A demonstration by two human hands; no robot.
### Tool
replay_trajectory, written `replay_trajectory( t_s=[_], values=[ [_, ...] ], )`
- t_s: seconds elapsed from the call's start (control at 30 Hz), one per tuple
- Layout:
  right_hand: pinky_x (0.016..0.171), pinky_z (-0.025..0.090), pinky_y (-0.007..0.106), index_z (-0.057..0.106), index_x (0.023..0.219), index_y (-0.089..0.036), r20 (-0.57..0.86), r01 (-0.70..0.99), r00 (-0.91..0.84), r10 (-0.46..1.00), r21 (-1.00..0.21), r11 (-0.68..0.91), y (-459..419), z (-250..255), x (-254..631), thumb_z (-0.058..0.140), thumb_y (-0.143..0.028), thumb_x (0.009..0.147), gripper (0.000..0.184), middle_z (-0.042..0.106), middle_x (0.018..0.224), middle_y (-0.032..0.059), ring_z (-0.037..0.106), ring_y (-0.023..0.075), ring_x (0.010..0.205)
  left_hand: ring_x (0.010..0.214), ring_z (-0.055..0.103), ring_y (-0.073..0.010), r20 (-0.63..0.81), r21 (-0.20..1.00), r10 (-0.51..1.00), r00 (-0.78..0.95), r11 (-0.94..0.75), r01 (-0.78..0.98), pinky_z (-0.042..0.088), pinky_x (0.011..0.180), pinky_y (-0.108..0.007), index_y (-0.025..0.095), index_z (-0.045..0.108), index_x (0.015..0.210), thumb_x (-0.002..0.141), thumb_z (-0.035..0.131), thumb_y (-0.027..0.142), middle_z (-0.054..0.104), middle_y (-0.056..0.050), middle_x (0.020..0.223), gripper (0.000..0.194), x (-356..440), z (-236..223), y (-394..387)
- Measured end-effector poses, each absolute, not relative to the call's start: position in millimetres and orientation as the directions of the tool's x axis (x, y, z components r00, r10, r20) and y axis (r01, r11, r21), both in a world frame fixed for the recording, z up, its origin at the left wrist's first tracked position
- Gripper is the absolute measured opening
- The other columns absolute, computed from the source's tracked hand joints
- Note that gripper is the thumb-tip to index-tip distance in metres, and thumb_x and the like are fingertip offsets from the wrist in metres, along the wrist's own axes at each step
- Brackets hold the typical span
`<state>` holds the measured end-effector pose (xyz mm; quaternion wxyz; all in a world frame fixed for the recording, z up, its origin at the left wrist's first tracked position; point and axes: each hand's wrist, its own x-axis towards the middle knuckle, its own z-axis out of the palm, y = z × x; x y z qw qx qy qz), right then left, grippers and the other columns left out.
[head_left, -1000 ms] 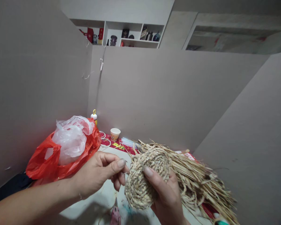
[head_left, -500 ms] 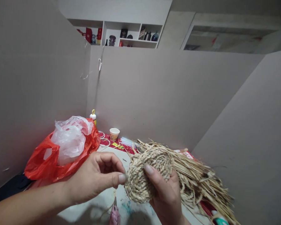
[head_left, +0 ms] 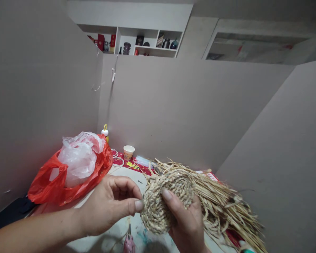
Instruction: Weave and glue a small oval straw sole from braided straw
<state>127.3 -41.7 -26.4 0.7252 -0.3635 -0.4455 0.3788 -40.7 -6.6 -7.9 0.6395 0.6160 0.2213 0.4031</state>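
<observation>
A coiled mat of braided straw, roughly oval, is held up over the white tabletop. My right hand grips it from the right, thumb across the front face and fingers behind, out of sight. At the coil's left edge, my left hand has thumb and forefinger closed in a pinch against the rim. Whether a loose strand lies between those fingertips is too small to tell. Below the hands sits a pink hot glue gun, its metal nozzle pointing away from me.
A large bundle of dry straw lies on the right. On the left stands a red plastic bag with a white bag in it. Farther back are a paper cup, clear glue sticks, white rings and a yellow-topped bottle.
The whole view has shifted slightly, so the background sits a little lower. Both hands keep nearly the same hold on the straw coil.
</observation>
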Motion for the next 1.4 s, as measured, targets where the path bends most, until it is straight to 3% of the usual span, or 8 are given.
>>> replay_trajectory(
  t_s=[0.2,0.4,0.53,0.63,0.8,1.07,1.3,1.4],
  values=[
    [0.059,0.056,0.029,0.072,0.075,-0.018,0.371,-0.198,0.36,0.856,-0.866,0.458,-43.7,-39.3,123.3,0.08,-0.037,0.069,0.021,0.072,0.068,0.0061,0.067,0.0213,0.062,0.059,0.054,-0.0103,0.354,0.927,0.803,0.48,-0.231,-0.296,0.045,0.059,-0.023,0.016,0.069,0.091,0.087,0.06,0.042,0.064,0.0,0.065,0.027,-48.1,-10.6,-0.8],
    [0.071,0.058,0.034,0.07,0.09,-0.022,0.364,-0.227,0.463,0.808,-0.832,0.505,-36.6,-54.6,121.2,0.081,-0.033,0.068,0.027,0.077,0.084,0.0076,0.071,0.0242,0.075,0.05,0.048,-0.0077,0.346,0.915,0.881,0.324,-0.24,-0.323,0.039,0.053,-0.022,0.016,0.053,0.061,0.092,0.053,0.042,0.057,0.002,0.056,0.04,-47.1,-7.8,11.3],
    [0.074,0.057,0.037,0.069,0.091,-0.021,0.351,-0.264,0.478,0.805,-0.817,0.513,-30.6,-65.7,127.2,0.079,-0.039,0.069,0.03,0.077,0.086,0.0079,0.071,0.0251,0.079,0.056,0.05,-0.0077,0.337,0.913,0.881,0.332,-0.219,-0.345,0.043,0.057,-0.023,0.018,0.057,0.081,0.087,0.061,0.034,0.059,0.002,0.076,0.018,-44.7,-5.4,15.8],
    [0.07,0.058,0.035,0.068,0.082,-0.019,0.343,-0.255,0.527,0.778,-0.809,0.529,-23.5,-67.9,129.2,0.081,-0.04,0.065,0.03,0.077,0.08,0.0066,0.071,0.0243,0.075,0.075,0.054,-0.0117,0.302,0.912,0.878,0.372,-0.152,-0.382,0.048,0.067,-0.027,0.021,0.055,0.104,0.075,0.074,0.022,0.057,-0.001,0.098,0.035,-41.4,-7.6,15.9],
    [0.074,0.053,0.028,0.064,0.086,-0.024,0.322,-0.152,0.758,0.568,-0.759,0.633,-7.2,-56.6,123.2,0.077,-0.043,0.069,0.028,0.077,0.082,-0.0013,0.068,0.0176,0.082,0.08,0.055,-0.0148,0.135,0.855,0.884,0.447,0.124,-0.504,0.047,0.072,-0.031,0.016,0.056,0.101,0.081,0.067,0.033,0.056,-0.005,0.096,0.028,-28.4,-23.9,8.3],
    [0.065,0.057,0.034,0.073,0.079,-0.018,0.397,-0.127,0.548,0.736,-0.831,0.542,-3.6,-59.6,106.6,0.077,-0.039,0.071,0.023,0.079,0.078,0.0066,0.072,0.0237,0.07,0.078,0.058,-0.0127,0.037,0.734,0.735,0.677,0.44,-0.518,0.045,0.072,-0.027,0.014,0.064,0.099,0.071,0.079,0.026,0.064,-0.005,0.089,0.034,-17.5,-49.1,2.8],
    [0.092,0.052,0.036,0.07,0.109,-0.023,0.477,-0.042,0.221,0.851,-0.867,0.497,-31.7,-52.9,102.2,0.075,-0.037,0.076,0.036,0.074,0.112,0.009,0.068,0.0244,0.102,0.088,0.063,-0.0166,0.188,0.75,0.833,0.52,0.22,-0.624,0.047,0.085,-0.031,0.015,0.067,0.098,0.079,0.072,0.019,0.07,-0.006,0.092,0.02,-35.0,-19.9,13.0],
    [0.082,0.056,0.033,0.07,0.112,-0.023,0.411,-0.023,0.203,0.889,-0.905,0.424,-53.0,-58.8,104.4,0.077,-0.042,0.073,0.045,0.072,0.113,0.0113,0.07,0.0244,0.094,0.085,0.065,-0.0173,0.271,0.749,0.869,0.414,0.08,-0.658,0.05,0.082,-0.03,0.015,0.067,0.101,0.082,0.067,0.02,0.071,-0.007,0.092,0.019,-46.1,-6.6,23.0]
  ],
)
